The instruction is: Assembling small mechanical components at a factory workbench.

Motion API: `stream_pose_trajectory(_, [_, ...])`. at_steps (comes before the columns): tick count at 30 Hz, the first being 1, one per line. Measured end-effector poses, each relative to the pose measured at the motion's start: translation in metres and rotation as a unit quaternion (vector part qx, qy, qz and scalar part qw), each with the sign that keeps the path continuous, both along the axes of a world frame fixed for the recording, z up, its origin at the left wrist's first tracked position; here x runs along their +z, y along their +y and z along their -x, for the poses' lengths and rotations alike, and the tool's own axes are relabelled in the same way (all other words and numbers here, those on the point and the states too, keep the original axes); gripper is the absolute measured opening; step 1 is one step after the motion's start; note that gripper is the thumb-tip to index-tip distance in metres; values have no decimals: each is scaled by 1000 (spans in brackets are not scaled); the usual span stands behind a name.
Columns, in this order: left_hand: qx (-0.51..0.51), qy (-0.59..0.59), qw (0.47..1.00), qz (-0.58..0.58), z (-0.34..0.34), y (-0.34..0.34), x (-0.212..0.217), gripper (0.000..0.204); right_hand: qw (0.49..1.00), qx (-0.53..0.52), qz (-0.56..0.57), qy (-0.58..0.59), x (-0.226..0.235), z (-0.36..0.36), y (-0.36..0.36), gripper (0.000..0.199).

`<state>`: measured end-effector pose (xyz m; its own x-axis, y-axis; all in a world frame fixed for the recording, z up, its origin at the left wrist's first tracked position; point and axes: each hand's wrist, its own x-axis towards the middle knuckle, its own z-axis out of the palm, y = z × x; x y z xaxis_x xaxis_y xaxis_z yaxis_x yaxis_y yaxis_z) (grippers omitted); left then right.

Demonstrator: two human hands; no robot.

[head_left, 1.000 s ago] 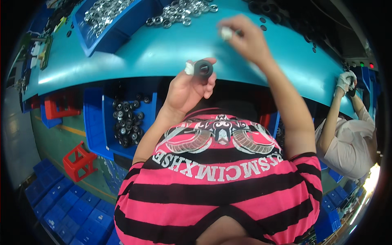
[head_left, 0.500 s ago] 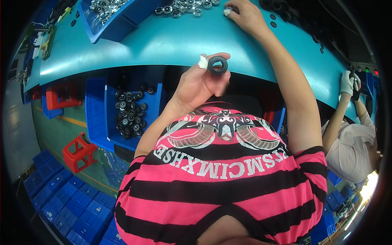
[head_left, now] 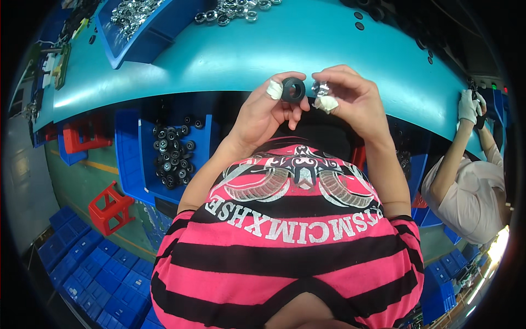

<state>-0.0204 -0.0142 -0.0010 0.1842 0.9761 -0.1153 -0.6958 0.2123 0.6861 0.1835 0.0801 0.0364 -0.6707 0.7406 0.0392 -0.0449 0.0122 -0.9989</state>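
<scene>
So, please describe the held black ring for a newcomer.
Find the turquoise table, then the bare left hand by its near edge. It holds the black ring, thick, matt and hollow, unlike the shiny silver piece in the right hand.

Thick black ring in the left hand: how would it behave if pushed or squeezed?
The thick black ring would probably roll on edge, given its round outline. Its dull surface may resist slipping. Its thick wall, looking undented in the left hand, hints at stiffness.
</scene>
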Motion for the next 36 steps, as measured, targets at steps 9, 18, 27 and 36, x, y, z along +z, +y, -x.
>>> stream_pose_trajectory(9, [24, 146, 989, 15, -9, -4, 6, 58, 996, -70, -24, -46, -4, 12, -25, 29])
stream_pose_trajectory(18, [17, 60, 998, 3, -5, -2, 0, 58, 993, -95, -72, 11, -3, 15, -25, 29])
stream_pose_trajectory(27, [6, -8, 1000, 9, -5, -2, -2, 49, 990, -135, -45, 10, -14, 21, -35, 33])
stream_pose_trajectory(36, [34, 52, 998, 19, -9, -6, -4, 57, 974, -144, -165, -56, -16, 25, -35, 28])
